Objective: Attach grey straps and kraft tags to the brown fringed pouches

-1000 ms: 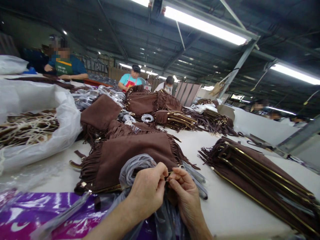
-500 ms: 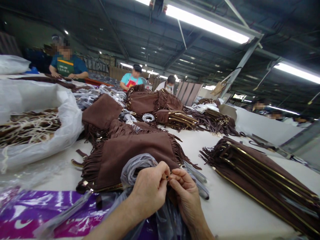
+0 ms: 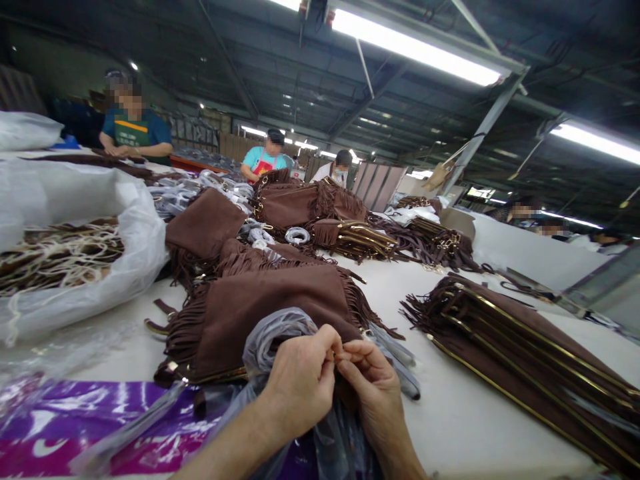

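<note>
My left hand (image 3: 300, 380) and my right hand (image 3: 375, 393) meet fingertip to fingertip at the near edge of a brown fringed suede bag (image 3: 265, 310) lying on the white table (image 3: 450, 413). Both pinch a small part at the bag's gold zip edge; the part itself is hidden between the fingers. A grey clear plastic wrap (image 3: 273, 337) bunches under and around my hands and hangs down toward me.
A stack of brown bags with gold zips (image 3: 525, 360) lies at the right. More fringed bags (image 3: 305, 207) pile up behind. A white sack of cords (image 3: 75, 260) sits at the left, purple plastic (image 3: 65, 427) at the near left. Several people work at the far tables.
My hands stay pinched together at the bag's edge, with only small finger shifts. The view has drifted slightly.
</note>
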A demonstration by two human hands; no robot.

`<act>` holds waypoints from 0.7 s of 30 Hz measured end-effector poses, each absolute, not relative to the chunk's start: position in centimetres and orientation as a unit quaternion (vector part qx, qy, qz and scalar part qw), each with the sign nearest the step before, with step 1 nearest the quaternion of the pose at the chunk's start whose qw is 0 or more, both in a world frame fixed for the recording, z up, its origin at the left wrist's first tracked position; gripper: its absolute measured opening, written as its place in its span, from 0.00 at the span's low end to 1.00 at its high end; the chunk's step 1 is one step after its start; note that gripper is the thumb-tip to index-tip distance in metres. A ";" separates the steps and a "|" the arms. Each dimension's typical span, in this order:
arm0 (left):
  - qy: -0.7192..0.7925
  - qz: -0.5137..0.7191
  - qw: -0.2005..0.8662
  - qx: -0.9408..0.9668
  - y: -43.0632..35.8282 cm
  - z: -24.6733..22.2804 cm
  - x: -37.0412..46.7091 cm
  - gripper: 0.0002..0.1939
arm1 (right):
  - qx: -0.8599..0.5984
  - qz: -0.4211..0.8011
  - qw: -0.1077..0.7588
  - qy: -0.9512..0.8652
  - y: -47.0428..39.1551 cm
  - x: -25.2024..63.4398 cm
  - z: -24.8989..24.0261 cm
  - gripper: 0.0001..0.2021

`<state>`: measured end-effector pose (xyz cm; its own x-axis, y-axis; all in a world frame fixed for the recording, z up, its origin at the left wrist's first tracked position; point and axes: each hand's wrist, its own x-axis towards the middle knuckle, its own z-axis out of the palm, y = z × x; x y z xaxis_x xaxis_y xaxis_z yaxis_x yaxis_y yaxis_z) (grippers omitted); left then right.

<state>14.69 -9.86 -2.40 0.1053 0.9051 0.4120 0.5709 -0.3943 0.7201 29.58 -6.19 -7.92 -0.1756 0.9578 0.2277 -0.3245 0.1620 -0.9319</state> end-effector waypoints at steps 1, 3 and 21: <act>0.513 0.430 0.194 0.717 -9.9 -2.5 14.7 0.11 | -0.312 0.551 0.565 -0.528 -6.2 29.6 -7.8 0.11; 0.511 0.434 0.191 0.718 -9.9 -2.7 14.7 0.11 | -0.319 0.518 0.564 -0.558 -6.4 29.5 -7.6 0.09; 0.375 0.506 0.146 0.763 -13.7 -2.4 7.5 0.07 | -0.313 0.093 0.330 -0.886 -7.5 26.9 -1.3 0.29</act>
